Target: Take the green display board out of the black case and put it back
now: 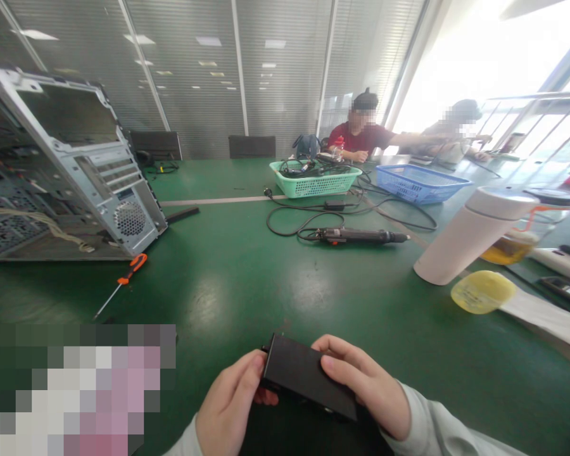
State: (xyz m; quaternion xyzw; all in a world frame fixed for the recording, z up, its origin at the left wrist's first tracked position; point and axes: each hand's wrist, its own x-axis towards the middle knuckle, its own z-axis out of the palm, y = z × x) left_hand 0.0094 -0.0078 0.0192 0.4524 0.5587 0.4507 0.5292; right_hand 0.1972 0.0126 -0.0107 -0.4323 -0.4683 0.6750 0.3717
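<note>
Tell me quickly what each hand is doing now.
Left hand: shut on the black flat part, gripping its left end.
Right hand: shut on the same part, fingers over its top.

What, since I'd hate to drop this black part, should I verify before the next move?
1. Grip: left hand and right hand both hold the black component: ok.
2. Component's connectors and orientation: cannot tell.
3. Computer case open, interior showing: ok.
4. Orange-handled screwdriver lying free on the table beside the case: ok.
5. Electric screwdriver and its cable apart from the hands: ok.
</note>
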